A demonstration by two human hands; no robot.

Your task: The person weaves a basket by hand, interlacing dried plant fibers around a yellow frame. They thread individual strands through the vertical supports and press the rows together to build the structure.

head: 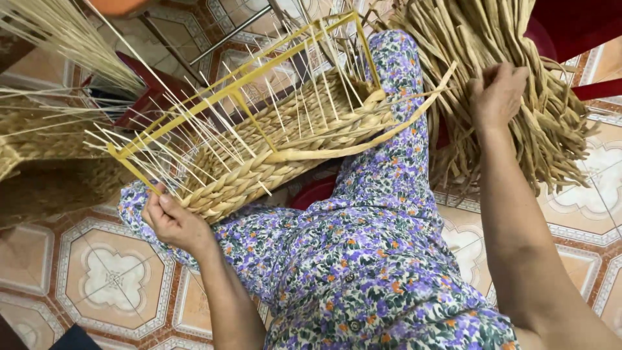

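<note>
Half-woven basket (272, 149) lying tilted across lap, on floral purple trousers (363, 246), open side facing camera. Walls plaited from thick tan fibre, braided rim along near edge. Yellow metal frame (240, 87) standing over basket, thin pale upright stakes (194, 129) sticking out between frame and weave. Left hand (172, 223) at near left corner of basket, fingers curled shut, grip clamped on that corner by lower end of yellow frame, thumb on top. One loose flat fibre strand (382, 139) running from basket's braided rim up and right, ending near right hand, not touching it as far as visible. Right hand (497, 94) raised well right of basket, sunk into big bundle of dried tan fibre strips (518, 84); fingers bent and buried among strips, grip looks closed on some of them, exact strands hidden. Bundle hanging from top right, ends fanning down toward floor. Patterned tile floor (110, 279) below, orange and cream. Sheaf of thin pale straw (65, 39) top left, more woven tan material (39, 136) at left edge, blurred. Dark red stool or frame (146, 97) behind basket, partly hidden. Red object (570, 26) top right behind bundle, kind unclear.
</note>
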